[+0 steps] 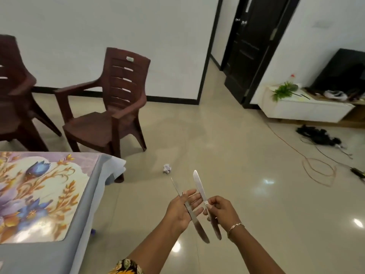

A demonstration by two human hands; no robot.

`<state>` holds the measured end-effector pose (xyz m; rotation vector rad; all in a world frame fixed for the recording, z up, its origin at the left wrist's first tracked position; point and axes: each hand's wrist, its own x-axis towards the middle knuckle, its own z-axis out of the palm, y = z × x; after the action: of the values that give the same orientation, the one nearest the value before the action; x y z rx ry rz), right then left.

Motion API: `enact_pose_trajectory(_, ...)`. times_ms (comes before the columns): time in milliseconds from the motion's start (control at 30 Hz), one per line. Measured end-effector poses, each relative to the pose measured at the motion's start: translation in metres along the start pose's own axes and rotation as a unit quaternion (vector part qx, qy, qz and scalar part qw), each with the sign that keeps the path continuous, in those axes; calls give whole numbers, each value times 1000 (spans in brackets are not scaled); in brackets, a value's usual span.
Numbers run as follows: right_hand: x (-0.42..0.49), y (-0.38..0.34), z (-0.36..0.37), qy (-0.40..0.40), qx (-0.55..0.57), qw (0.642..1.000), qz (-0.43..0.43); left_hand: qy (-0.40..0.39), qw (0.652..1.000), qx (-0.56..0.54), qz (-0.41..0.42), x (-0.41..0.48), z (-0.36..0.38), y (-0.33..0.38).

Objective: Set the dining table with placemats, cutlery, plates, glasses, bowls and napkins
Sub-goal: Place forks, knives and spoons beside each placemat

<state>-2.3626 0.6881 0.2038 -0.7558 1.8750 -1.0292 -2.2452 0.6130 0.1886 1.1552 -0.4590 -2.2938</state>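
Two steel table knives are held over the floor, to the right of the table. One knife (194, 224) lies across the palm of my left hand (180, 211), whose fingers are stretched out straight; its thin blade points up past my fingertips. My right hand (222, 211), with a bracelet at the wrist, grips the second knife (199, 185) by its handle, blade pointing up. The two knives are close together but apart. A floral placemat (39, 194) lies on the table (85, 244), which has a grey-blue cloth, at the lower left.
Two brown plastic chairs (110, 107) stand behind the table. A crumpled paper ball (166, 168) lies on the tiled floor. Cables (320, 171) and a dark bundle (318, 136) lie at the right near a low white cabinet (304, 108). A dark door (250, 46) stands open.
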Motion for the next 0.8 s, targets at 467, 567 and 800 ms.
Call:
enact_pose_trajectory(467,278,-116,-22,-256,-91,960,-66,169,963,-153,143,167,70,134)
enact_pose_trajectory(567,322,-139,5,-305,-122,941,-83,204,943,-196,176,179,62,162)
enact_pose_trajectory(800,389,-192,118,-397,-193,886,-142,271,880,-297,253,187,-12,239)
